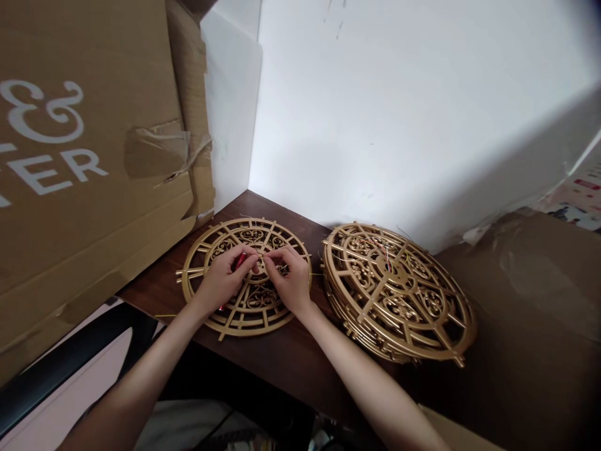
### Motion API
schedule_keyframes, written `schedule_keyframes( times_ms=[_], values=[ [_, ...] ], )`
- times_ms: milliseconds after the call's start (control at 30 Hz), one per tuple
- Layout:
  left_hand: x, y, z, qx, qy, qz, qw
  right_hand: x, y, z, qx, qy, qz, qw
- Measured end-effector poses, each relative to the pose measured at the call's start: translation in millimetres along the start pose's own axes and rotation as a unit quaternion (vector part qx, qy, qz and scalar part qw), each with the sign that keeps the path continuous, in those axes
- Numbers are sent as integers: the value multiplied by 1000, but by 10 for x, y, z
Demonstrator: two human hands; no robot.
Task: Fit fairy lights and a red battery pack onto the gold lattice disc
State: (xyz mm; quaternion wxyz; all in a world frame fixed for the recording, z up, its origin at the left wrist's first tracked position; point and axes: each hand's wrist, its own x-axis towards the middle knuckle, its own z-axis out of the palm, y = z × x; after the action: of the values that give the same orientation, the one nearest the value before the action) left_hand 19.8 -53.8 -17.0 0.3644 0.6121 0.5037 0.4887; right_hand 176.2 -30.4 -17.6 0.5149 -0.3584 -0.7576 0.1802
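A round gold openwork frame (235,316) with scrollwork lies flat on the brown table. Over its hub, my left hand (224,275) and my right hand (290,279) meet almost fingertip to fingertip, both pinched closed. A thin wire seems to run between the fingertips, though it is very small here. Tucked in my left hand is a red-handled tool (241,259), mostly hidden by the fingers; a bit of red also shows below the palm. The middle of the frame is partly covered by both hands.
To the right stands a stack of similar gold frames (399,282), with loose coloured wires (387,257) on top. A large cardboard box (117,219) rises at left. White wall panels (352,125) close off the back of the table (300,357). Brown cardboard (530,300) is at right.
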Motion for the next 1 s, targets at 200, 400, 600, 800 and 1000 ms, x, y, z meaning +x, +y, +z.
schedule_keyframes(
  times_ms=[200,400,600,800,1000],
  values=[
    [1,20,-3,16,-1,4,1000,-5,10,2,5,-10,-1,1000],
    [7,0,-3,15,0,7,1000,-6,13,11,7,-12,-3,1000],
    [7,4,3,11,-1,6,1000,-13,35,16,6,-16,-5,1000],
    [3,1,4,19,1,5,1000,-12,23,14,9,-21,-3,1000],
    [6,-13,-4,21,-2,9,1000,-6,16,12,9,-19,-6,1000]
  ],
)
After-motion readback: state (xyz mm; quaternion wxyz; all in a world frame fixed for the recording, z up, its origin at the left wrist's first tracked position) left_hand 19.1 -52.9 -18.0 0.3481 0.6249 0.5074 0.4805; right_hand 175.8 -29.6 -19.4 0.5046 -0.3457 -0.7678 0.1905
